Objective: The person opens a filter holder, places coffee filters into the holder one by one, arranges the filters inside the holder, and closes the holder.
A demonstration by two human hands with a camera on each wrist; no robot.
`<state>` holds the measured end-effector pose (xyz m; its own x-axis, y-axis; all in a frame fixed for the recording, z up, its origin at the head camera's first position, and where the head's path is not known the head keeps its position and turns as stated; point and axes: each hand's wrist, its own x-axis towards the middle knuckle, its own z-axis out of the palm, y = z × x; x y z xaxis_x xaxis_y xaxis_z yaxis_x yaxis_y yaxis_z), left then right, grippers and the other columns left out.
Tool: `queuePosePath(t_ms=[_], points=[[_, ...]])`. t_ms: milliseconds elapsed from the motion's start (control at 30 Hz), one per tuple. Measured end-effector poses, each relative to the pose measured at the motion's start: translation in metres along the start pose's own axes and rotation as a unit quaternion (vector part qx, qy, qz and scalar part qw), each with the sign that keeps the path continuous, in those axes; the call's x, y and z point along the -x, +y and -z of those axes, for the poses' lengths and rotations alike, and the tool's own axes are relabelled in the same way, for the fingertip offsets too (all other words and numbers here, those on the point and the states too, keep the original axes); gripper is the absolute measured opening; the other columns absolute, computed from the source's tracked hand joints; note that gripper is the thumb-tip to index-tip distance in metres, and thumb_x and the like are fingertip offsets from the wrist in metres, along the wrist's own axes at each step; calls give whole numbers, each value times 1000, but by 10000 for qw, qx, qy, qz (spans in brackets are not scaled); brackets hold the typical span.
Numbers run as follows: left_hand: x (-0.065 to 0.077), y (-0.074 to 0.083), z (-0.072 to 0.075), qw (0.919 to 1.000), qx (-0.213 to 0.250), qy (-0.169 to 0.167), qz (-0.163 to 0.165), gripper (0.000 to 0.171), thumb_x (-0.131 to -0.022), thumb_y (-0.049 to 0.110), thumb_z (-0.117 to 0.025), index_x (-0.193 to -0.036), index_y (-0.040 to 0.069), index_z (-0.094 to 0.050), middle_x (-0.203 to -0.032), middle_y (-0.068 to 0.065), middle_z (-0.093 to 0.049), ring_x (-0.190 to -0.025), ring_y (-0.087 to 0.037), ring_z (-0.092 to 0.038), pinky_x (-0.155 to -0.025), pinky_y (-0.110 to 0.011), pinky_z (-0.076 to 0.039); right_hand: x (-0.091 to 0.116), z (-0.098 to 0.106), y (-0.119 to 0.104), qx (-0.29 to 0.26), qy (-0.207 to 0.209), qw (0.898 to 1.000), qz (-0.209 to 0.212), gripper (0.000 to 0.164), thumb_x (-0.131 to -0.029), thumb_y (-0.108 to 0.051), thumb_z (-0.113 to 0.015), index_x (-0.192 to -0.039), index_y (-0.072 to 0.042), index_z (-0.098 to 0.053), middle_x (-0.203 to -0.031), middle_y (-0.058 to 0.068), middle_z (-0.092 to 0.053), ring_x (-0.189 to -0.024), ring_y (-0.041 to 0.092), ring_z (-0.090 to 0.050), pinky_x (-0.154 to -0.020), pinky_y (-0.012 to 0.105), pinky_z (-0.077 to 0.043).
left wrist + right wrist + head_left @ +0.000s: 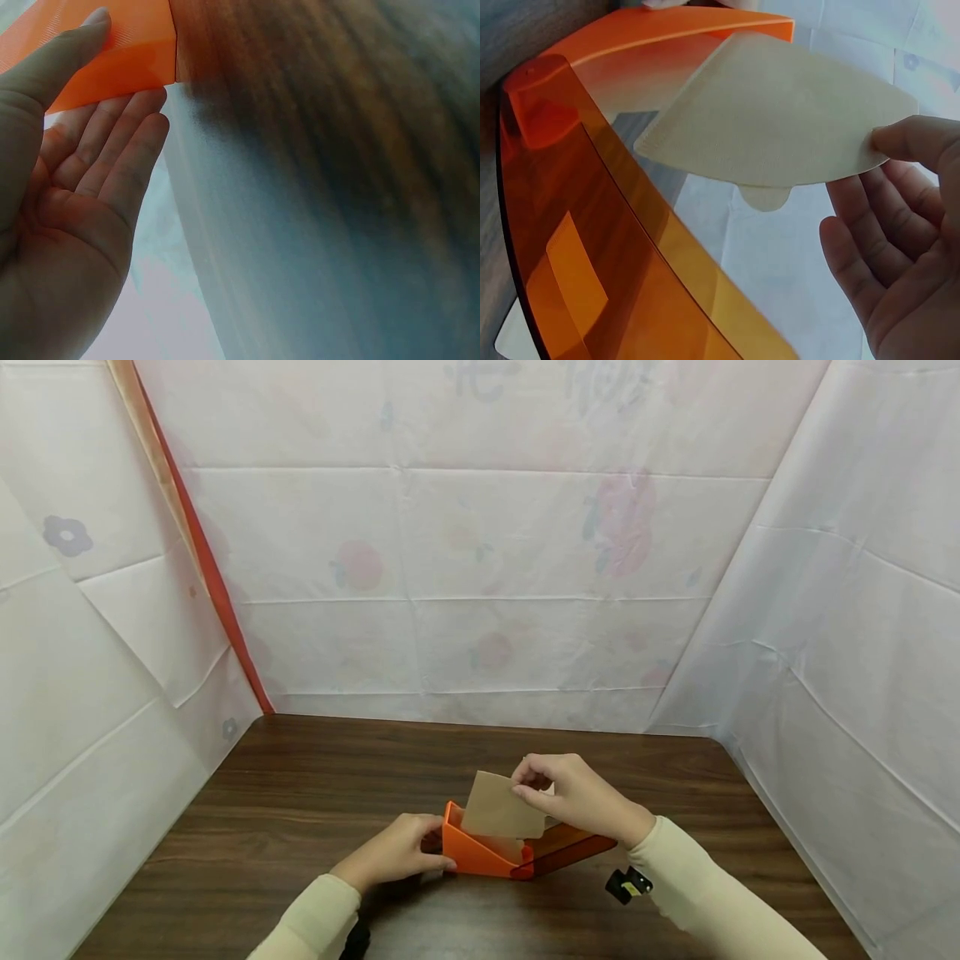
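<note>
In the head view, the right hand (573,789) pinched the filter (495,810) at its edge, above the box (476,853), about midway between the bench's left and right edges and apart from its far edge. The left hand (397,852) steadied the box's left end; the lid (570,847) extended rightward. The filter was judged light, thin and springy, liable to crease, best taken by its rim. The bench (300,777) was dark, wood-grained and slightly glossy; creased white sheets (480,643) with faint prints walled it, a red strip (202,552) rising from the far left corner. In the left wrist view, the box sat between thumb and fingers, its plastic apparently stiff and smooth. In the right wrist view, thumb and fingers held the filter opposite its narrow end; a small tab (766,198) projected from its curved edge.
</note>
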<state>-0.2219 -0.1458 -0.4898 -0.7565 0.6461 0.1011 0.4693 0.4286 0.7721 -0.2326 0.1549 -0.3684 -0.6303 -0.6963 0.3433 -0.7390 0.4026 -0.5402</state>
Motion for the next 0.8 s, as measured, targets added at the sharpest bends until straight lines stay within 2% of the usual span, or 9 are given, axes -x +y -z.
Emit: queuePosePath(t_ms=[367,633,800], points=[[1,-1,-1,9999,1,25,-147,34,-90,32,-77,-117,14,-68,-106,9,-69,-94,-5,-67,-82,-26,-56,0,-17,1,-54,-36,9997,-231,4,-97,-17,-69,-100,-15,-69,-88,-13,-61,-78,4,-59,-68,23,-54],[0,-2,-1,10000,28,11,-85,34,-90,32,-77,-117,14,-67,-106,10,-69,-94,-5,-67,-82,-26,-56,-3,-30,4,-138,-72,9988,-458,1,-98,-17,-69,-97,-17,-69,-85,-14,-62,-76,4,-59,-67,23,-54],[0,-3,-1,10000,5,24,-93,34,-90,33,-77,-117,14,-67,-106,9,-69,-94,-5,-67,-82,-26,-56,-4,-39,7,-78,-57,9995,-305,4,-95,-13,-71,-94,-16,-69,-82,-14,-63,-74,2,-58,-65,22,-53]])
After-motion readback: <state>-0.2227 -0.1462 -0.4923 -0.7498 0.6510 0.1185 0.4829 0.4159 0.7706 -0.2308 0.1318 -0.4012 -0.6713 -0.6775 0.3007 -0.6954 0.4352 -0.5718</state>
